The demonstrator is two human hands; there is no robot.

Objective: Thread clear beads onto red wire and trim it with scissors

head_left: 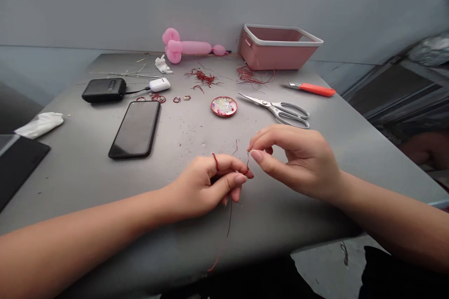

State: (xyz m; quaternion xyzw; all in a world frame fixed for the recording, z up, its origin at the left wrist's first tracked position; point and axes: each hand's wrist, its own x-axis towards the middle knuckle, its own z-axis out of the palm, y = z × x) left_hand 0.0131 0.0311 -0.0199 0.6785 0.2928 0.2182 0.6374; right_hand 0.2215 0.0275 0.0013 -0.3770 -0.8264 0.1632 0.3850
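A thin dark-red thread [229,219] is pinched by the left hand [206,187]; its short end, rising steeply just beside, is pinched by the right hand [301,163].

Around the dish [223,116], glossy at its rim, the bench [185,133] is smooth with a dull sheen. Right of the dish, the scissors [272,108] have shiny metal blades and the cutter [316,89] a plastic body; beyond the dish, the basket [280,57] is smooth, mostly matt plastic and the balloon [196,47] satiny rubber. Left of the dish, the phone [135,128] has a smooth, glass-like face; nearer, the strand [230,219] looks fine, thread or wire unclear.
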